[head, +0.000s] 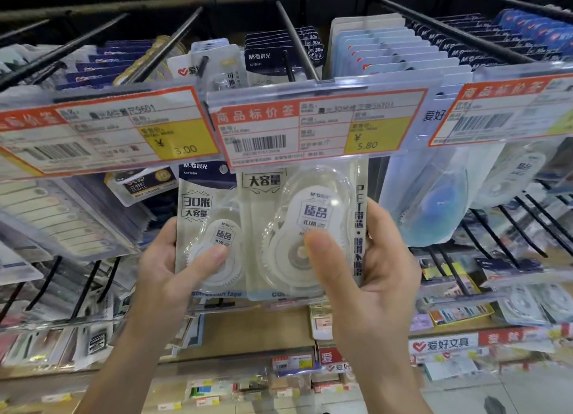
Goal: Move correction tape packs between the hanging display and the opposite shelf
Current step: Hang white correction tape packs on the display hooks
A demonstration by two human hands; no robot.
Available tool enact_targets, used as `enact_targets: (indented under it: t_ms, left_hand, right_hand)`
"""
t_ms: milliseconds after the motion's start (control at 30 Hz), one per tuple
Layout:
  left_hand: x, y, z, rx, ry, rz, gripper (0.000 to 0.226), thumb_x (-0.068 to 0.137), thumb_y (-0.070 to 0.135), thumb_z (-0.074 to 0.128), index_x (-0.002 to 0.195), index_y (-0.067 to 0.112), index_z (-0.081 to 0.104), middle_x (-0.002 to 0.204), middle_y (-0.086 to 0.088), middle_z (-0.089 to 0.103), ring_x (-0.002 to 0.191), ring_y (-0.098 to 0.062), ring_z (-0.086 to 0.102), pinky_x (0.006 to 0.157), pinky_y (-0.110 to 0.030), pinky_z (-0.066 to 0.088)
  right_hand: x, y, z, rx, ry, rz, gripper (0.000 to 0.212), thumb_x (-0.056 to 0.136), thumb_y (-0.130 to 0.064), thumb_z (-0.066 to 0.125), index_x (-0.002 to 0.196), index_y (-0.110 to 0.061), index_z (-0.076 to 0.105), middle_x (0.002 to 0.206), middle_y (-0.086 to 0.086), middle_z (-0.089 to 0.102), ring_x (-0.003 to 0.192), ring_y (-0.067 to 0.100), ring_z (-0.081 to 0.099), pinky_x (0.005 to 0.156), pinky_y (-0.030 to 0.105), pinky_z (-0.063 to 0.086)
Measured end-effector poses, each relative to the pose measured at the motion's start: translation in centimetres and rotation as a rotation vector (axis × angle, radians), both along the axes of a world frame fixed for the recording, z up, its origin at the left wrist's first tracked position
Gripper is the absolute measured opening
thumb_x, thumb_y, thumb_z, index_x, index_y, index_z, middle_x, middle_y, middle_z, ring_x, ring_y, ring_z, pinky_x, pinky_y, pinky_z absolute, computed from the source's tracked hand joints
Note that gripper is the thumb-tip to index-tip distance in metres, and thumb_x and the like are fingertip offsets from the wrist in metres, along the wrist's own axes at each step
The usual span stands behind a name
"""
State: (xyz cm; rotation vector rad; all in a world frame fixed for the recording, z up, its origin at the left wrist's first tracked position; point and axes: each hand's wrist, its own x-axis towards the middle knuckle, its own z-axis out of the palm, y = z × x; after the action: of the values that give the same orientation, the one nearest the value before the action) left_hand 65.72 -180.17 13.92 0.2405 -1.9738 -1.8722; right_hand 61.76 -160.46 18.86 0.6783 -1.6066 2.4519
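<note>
Two hands hold correction tape packs up in front of a shop's hanging display of stationery. The left hand [164,260] grips the left pack [206,227] by its left edge, thumb pressed across the clear blister over the tape wheel, fingers curled behind the card. The right hand [369,265] grips the right pack [305,224] the same way from its right edge, thumb on the blister, fingers wrapped behind. The two packs sit side by side, the right one overlapping the left one's edge and held slightly closer to the camera. Both are white cards with a round white tape dispenser under clear plastic. Their tops reach behind a clear price tag holder [316,125] showing 5.80 on a yellow patch. A second price tag [102,131] to the left reads 3.00. Black metal hooks [294,38] above carry rows of other packs, including pale blue ones [400,54] on the right.
</note>
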Motion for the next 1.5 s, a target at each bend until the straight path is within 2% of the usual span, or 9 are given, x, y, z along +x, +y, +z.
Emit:
enact_targets:
  t_ms: [200,467,633,867,967,1167,1267,1400,1500]
  left_hand:
    - [0.1,-0.1,0.0,-0.002,0.012,0.006,0.035,0.071,0.038,0.075,0.105,0.033,0.070,0.104,-0.008,0.075,0.096,-0.033,0.073,0.080,-0.042,0.061]
    - [0.2,0.0,0.0,0.030,-0.002,0.026,0.049,0.063,0.054,0.087,0.103,0.032,0.069,0.106,-0.012,0.074,0.099,-0.037,0.071,0.085,-0.052,0.056]
    - [0.6,-0.1,-0.2,0.021,-0.010,0.035,0.030,0.079,0.021,0.077,0.104,0.035,0.070,0.107,-0.011,0.074,0.098,-0.035,0.072,0.082,-0.050,0.061]
    - [2.4,-1.3,-0.4,0.023,-0.043,0.070,0.039,0.075,0.022,0.074,0.112,0.027,0.068,0.108,-0.010,0.075,0.096,-0.031,0.074,0.073,-0.036,0.063]
    - [2.9,-1.8,-0.5,0.051,-0.036,0.088,0.048,0.070,0.043,0.085,0.112,0.028,0.069,0.109,-0.010,0.075,0.096,-0.030,0.074,0.074,-0.036,0.063]
    - [3.0,-2.0,-0.5,0.071,-0.041,0.091,0.040,0.080,0.012,0.070,0.119,0.016,0.063,0.108,-0.011,0.075,0.098,-0.033,0.073,0.072,-0.034,0.062]
    - [3.1,-2.0,-0.4,0.065,-0.037,0.088,0.043,0.074,0.031,0.084,0.113,0.023,0.068,0.107,-0.010,0.075,0.095,-0.031,0.074,0.070,-0.035,0.062]
    - [3.2,-2.2,-0.5,0.063,-0.038,0.094,0.047,0.074,0.030,0.077,0.118,0.018,0.064,0.108,-0.010,0.075,0.096,-0.032,0.074,0.070,-0.038,0.063]
    - [3.2,-2.1,-0.6,0.051,-0.048,0.084,0.046,0.075,0.018,0.068,0.121,0.012,0.062,0.109,-0.011,0.075,0.097,-0.033,0.073,0.070,-0.038,0.063]
  right_hand:
    - [0.5,0.5,-0.8,0.025,-0.074,-0.027,0.027,0.084,-0.024,0.069,0.111,-0.025,0.067,0.091,-0.004,0.076,0.078,0.007,0.072,0.065,0.017,0.056]
    - [-0.1,-0.2,-1.1,0.065,-0.070,-0.045,0.020,0.086,-0.029,0.069,0.105,-0.035,0.069,0.091,-0.007,0.075,0.080,0.009,0.071,0.070,0.019,0.054]
    - [-1.5,-1.8,-2.6,0.106,-0.176,-0.078,0.021,0.087,-0.033,0.073,0.106,-0.033,0.066,0.102,-0.004,0.076,0.096,0.019,0.073,0.083,0.037,0.059]
    - [-3.1,-3.8,-3.1,0.038,-0.243,-0.159,0.019,0.082,-0.036,0.071,0.088,-0.018,0.066,0.085,-0.007,0.073,0.084,0.008,0.069,0.077,0.017,0.051]
    - [-3.3,-4.2,-3.4,0.024,-0.240,-0.159,0.019,0.084,-0.033,0.071,0.089,-0.016,0.065,0.086,-0.006,0.073,0.085,0.008,0.069,0.077,0.018,0.052]
    - [-3.6,-4.7,-3.6,0.034,-0.284,-0.154,0.021,0.082,-0.036,0.071,0.095,-0.020,0.068,0.093,-0.005,0.076,0.092,0.011,0.072,0.081,0.022,0.054]
    - [-4.0,-4.9,-4.0,0.028,-0.344,-0.153,0.032,0.081,-0.041,0.075,0.101,-0.018,0.069,0.092,0.002,0.077,0.087,0.016,0.073,0.081,0.023,0.055]
    - [-4.7,-5.6,-4.1,-0.049,-0.505,-0.147,0.079,0.074,-0.045,0.086,0.129,0.002,0.057,0.102,0.023,0.069,0.088,0.020,0.073,0.086,0.043,0.061]
    - [-5.3,-5.8,-3.8,-0.090,-0.561,-0.148,0.071,0.075,-0.036,0.080,0.127,0.005,0.056,0.111,0.017,0.071,0.080,0.010,0.074,0.079,0.043,0.063]
